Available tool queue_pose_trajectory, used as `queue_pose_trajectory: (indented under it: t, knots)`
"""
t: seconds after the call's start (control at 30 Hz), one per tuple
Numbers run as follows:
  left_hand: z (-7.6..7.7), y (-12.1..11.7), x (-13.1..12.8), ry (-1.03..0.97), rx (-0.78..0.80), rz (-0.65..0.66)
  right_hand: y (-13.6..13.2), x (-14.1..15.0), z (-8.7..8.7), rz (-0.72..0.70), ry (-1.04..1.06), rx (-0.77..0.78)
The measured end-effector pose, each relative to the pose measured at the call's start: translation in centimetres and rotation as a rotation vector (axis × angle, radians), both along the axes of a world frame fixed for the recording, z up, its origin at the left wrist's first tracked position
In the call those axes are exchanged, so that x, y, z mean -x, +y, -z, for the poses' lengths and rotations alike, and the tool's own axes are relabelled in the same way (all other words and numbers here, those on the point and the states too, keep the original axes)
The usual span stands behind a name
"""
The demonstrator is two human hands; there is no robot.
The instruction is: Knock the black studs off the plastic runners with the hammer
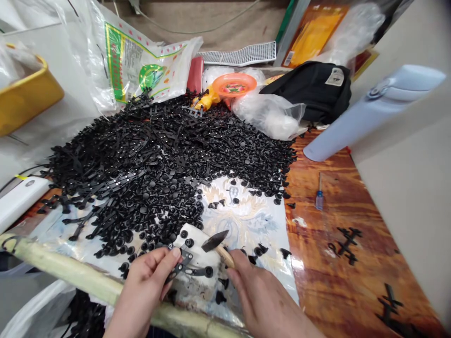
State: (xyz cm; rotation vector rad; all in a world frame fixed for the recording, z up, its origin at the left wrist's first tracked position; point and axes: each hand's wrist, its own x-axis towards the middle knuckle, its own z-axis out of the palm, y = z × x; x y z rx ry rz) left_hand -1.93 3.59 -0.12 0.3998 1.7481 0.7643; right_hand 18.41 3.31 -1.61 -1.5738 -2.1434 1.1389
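Observation:
My left hand [150,274] pinches a flat black linked strip [183,263] with holes and round ends between thumb and fingers. The strip's free end lies over a white block [199,246] on the table. Round the wooden handle of a small hammer [215,240] my right hand [259,286] is closed. The dark hammer head sits just above the block, right of the strip and apart from it. On the block's far left part are two small round black plugs [189,242].
A large heap of black plugs and strips [169,150] covers the table's left and middle. To the right lie a small blue screwdriver [319,199] and a pale blue cylinder [352,122]. A pale padded roll [70,267] runs along the near edge.

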Motion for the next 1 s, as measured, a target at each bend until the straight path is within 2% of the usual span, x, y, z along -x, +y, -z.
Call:
queue_pose_trajectory:
  t: [0.2, 0.33, 0.57, 0.7, 1.0]
  knots:
    - [0.0, -0.1, 0.1, -0.032, -0.020, -0.042, -0.4, 0.0, 1.3, 0.014, 0.039, -0.057]
    - [-0.2, 0.0, 0.3, -0.087, -0.027, -0.050, -0.3, -0.1, 1.0, 0.013, 0.038, -0.095]
    - [-0.7, 0.2, -0.4, -0.043, -0.011, -0.074, 0.5, -0.1, -0.6, -0.046, 0.006, 0.074]
    - [-0.7, 0.2, -0.6, -0.005, 0.017, -0.074, 0.6, -0.1, -0.7, -0.037, -0.013, 0.118]
    - [-0.5, 0.1, 0.0, -0.041, -0.049, -0.041, 0.9, -0.1, -1.0, -0.035, -0.032, 0.186]
